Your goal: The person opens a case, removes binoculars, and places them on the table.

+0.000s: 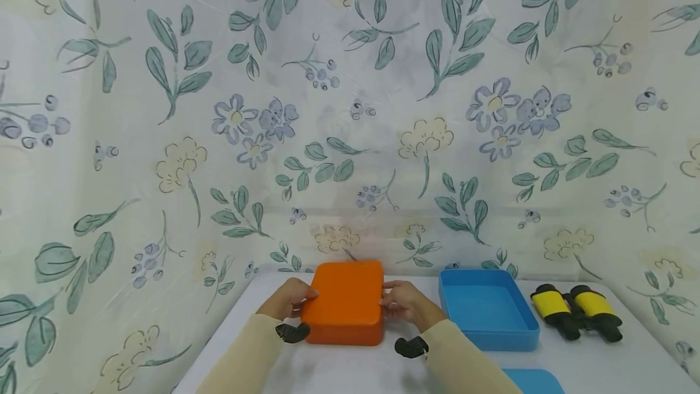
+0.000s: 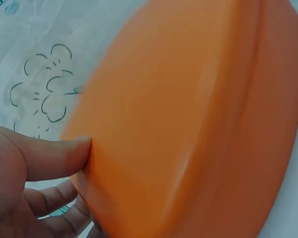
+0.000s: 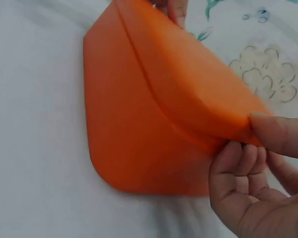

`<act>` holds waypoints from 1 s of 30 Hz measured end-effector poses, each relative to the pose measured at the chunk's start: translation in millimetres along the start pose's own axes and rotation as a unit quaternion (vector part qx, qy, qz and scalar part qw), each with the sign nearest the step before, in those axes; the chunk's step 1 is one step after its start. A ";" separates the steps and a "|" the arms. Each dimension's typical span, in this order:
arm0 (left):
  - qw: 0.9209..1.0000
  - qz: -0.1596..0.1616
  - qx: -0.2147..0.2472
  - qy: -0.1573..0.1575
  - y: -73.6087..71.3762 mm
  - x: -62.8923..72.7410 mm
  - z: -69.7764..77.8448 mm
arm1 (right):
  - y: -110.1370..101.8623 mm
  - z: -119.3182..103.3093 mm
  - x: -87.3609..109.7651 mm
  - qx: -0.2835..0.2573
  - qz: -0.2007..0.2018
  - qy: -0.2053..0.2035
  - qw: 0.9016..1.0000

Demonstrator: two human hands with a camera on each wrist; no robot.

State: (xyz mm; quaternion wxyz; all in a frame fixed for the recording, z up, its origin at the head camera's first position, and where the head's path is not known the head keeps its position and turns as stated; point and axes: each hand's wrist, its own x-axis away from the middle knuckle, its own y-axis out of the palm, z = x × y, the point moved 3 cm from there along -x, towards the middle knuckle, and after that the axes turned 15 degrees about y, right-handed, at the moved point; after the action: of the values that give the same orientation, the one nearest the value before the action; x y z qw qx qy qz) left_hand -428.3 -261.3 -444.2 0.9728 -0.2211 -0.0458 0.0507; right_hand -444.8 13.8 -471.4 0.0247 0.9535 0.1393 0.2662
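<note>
The orange box (image 1: 343,334) on the table (image 1: 350,376), beside the blue tray (image 1: 514,342), is pinched at both sides of its lid (image 1: 347,293) by the fingers of the left hand (image 1: 287,298) and right hand (image 1: 406,303), and the lid could be jammed askew if lifted unevenly.
</note>
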 end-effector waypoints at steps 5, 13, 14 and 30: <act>1.000 -0.007 -0.010 0.003 -0.6 -0.3 8.4 | -0.2 -7.2 5.4 0.009 -0.002 -0.005 1.000; 0.999 -0.008 -0.033 0.008 -3.2 7.1 20.9 | -2.5 -7.7 13.6 0.001 -0.007 0.000 1.000; 0.999 -0.015 -0.033 0.011 -4.0 8.8 21.0 | -2.7 -6.3 14.5 0.000 -0.009 -0.002 1.000; 0.993 -0.105 0.038 0.050 -18.8 56.5 -1.7 | 2.4 24.3 47.0 0.064 -0.041 -0.012 0.997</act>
State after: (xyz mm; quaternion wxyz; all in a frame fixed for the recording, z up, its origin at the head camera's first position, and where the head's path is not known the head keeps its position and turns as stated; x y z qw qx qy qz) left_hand -370.7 -272.2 -433.7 0.9815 -0.1807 -0.0177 -0.0609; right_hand -393.2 25.3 -468.4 -0.0240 0.9496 0.1948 0.2444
